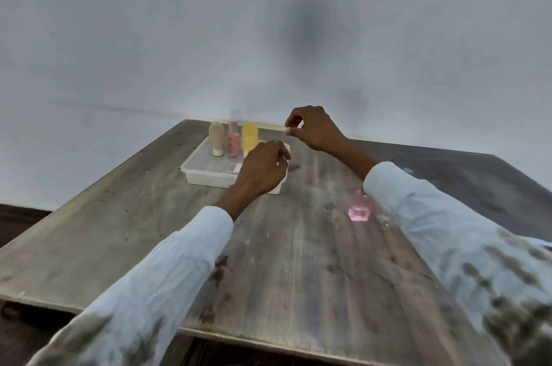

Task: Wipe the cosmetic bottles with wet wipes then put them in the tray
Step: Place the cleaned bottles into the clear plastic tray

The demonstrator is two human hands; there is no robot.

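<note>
**Two hands over a tray of bottles**

A wooden worktop [298, 246] holds a clear plastic tray [203, 174] at its far side. Three bottles stand upright along the tray's far wall: beige [216, 138], pink [233, 143] and yellow [249, 135]. The left hand [263, 168] hovers over the tray's right end, fingers curled; what it holds cannot be told. The right hand [313, 129] is raised beyond it, thumb and forefinger pinched together. A small pink bottle [359, 210] sits on the worktop beside the right sleeve [433, 216].
</note>
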